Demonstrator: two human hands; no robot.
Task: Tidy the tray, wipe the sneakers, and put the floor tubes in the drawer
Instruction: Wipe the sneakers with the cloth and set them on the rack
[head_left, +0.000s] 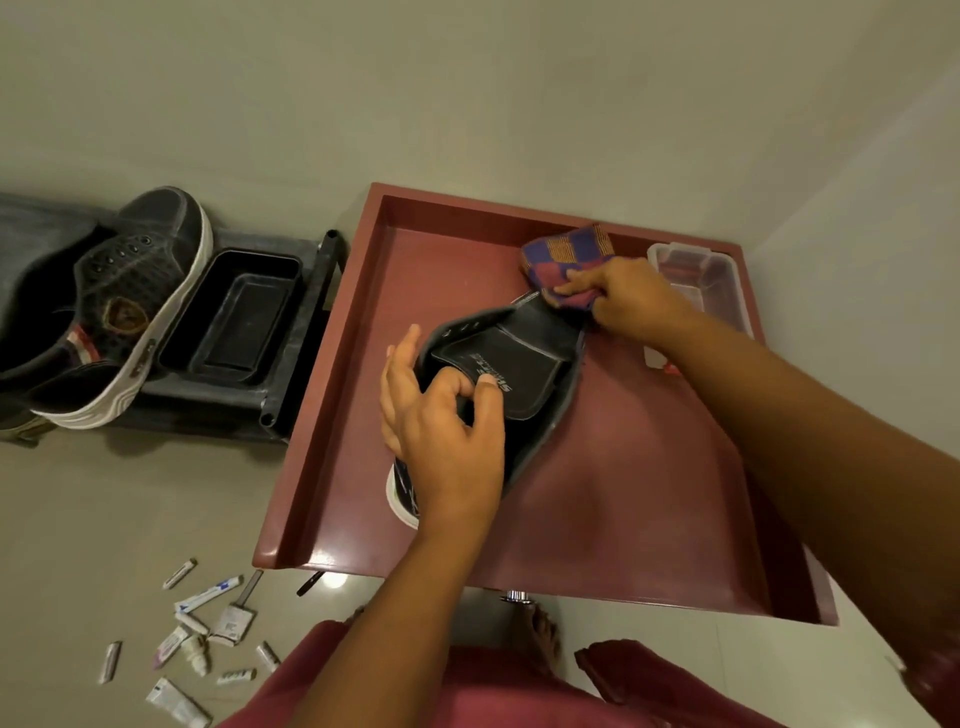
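**In the red tray: wiping the toe of the dark sneaker**

In the red tray (332, 395), on the dark sneaker (519, 364): left hand (447, 431) curled over the heel opening, gripping it steady; right hand (623, 299) pinching the checked cloth (566, 260) against the toe end. Best done with short, firm strokes along the toe and the sole edge, turning the sneaker with the left hand, folding to a fresh patch of cloth. Second sneaker (119, 306) waiting on the grey rack (291, 415) to the left. Tubes (208, 639) scattered on the floor (78, 519), not yet in any drawer.
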